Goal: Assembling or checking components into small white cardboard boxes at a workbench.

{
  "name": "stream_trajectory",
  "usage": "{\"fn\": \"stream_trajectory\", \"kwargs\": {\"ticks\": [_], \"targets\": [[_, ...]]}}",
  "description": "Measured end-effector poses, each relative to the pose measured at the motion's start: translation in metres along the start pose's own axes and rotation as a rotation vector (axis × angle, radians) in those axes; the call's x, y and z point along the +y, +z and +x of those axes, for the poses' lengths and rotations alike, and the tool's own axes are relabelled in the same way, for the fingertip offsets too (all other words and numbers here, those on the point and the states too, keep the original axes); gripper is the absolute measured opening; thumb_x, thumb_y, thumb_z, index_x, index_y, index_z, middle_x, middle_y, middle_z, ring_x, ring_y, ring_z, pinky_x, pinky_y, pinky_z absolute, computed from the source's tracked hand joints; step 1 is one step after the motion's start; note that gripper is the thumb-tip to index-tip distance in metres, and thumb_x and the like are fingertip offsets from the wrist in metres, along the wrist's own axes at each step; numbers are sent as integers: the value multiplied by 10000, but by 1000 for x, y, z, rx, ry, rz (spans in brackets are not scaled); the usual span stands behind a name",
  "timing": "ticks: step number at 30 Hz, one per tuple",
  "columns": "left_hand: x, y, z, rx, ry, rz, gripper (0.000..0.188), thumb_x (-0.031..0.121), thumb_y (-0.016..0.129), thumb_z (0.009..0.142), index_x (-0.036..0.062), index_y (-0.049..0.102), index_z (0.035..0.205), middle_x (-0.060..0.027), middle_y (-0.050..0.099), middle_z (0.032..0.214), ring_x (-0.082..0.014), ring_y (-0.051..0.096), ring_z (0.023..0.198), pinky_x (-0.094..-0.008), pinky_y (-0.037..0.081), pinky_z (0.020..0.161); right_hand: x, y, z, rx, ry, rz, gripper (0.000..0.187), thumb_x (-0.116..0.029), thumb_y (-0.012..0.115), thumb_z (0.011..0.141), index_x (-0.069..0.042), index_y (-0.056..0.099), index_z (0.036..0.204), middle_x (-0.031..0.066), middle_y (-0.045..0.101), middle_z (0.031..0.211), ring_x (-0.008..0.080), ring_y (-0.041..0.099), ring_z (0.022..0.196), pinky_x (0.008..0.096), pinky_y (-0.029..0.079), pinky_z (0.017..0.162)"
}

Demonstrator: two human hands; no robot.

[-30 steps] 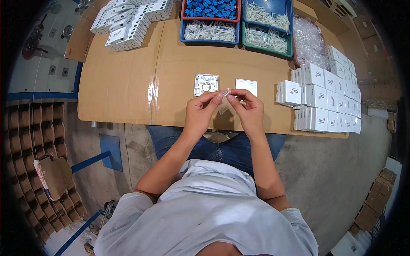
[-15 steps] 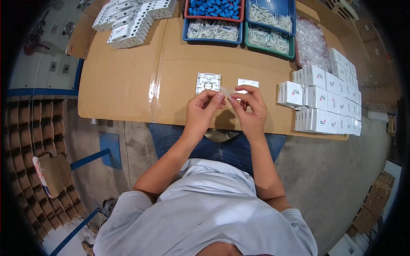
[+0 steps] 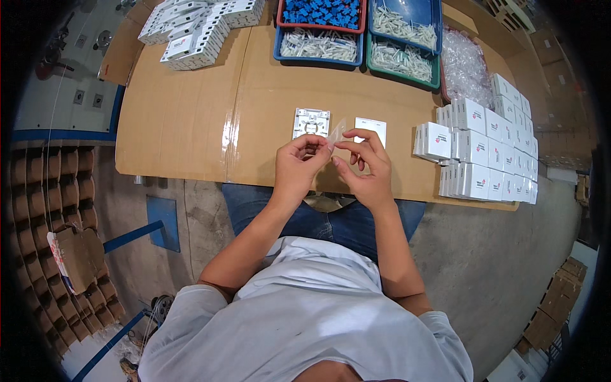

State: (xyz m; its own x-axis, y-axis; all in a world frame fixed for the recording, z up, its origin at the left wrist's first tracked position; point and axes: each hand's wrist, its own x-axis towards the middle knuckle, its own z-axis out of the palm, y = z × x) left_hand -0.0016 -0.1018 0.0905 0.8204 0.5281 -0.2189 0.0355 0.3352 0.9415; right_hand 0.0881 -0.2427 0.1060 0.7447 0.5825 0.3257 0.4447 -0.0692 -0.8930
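Observation:
A small clear plastic bag (image 3: 338,132) is pinched between the thumb and fingers of my left hand (image 3: 296,160), over the near part of the table. Close on its right, my right hand (image 3: 372,173) has its thumb and fingers apart, the fingertips by the bag's edge. Whether they touch it I cannot tell. Just beyond my left hand lies a white square plastic part (image 3: 312,120) with an open frame and small metal-looking details. Beyond my right hand, a flat white square piece (image 3: 372,129) rests on the cardboard, its lower portion partly covered by my fingers.
Cardboard (image 3: 184,121) covers the table. Stacked white boxes (image 3: 474,149) stand at the right, white plastic units (image 3: 197,44) at the far left. Trays at the back hold blue pieces (image 3: 321,13) and whitish small parts (image 3: 318,46); clear plastic bags (image 3: 464,67) fill another.
The right thumb and fingers have parted from their pinch near the bag. The bag now stands up more openly from my left fingers.

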Motion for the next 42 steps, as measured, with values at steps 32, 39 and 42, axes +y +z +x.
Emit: {"fn": "stream_trajectory", "kwargs": {"ticks": [32, 39, 42], "targets": [[9, -1, 0, -42, 400, 604, 110, 99, 732, 903, -4, 695, 909, -82, 688, 853, -168, 686, 753, -293, 538, 674, 20, 3, -8, -27, 433, 172, 98, -43, 743, 910, -8, 758, 1000, -4, 712, 804, 20, 538, 579, 215, 411, 513], [10, -4, 1, -44, 367, 781, 105, 97, 726, 879, 4, 680, 889, -79, 658, 803, -183, 617, 664, -320, 493, 625, 4, 1, -2, -104, 122, -101, 108, -22, 735, 854, -11, 725, 961, 81, 686, 838, 136, 589, 558, 260, 460, 520], [11, -4, 1, -54, 358, 844, 115, 131, 726, 865, 33, 667, 858, -75, 654, 780, -241, 618, 649, -365, 493, 636, 8, 1, -4, -84, 80, -123, 133, -12, 722, 847, -22, 734, 978, 85, 663, 832, 192, 621, 604, 293, 488, 553]]}}
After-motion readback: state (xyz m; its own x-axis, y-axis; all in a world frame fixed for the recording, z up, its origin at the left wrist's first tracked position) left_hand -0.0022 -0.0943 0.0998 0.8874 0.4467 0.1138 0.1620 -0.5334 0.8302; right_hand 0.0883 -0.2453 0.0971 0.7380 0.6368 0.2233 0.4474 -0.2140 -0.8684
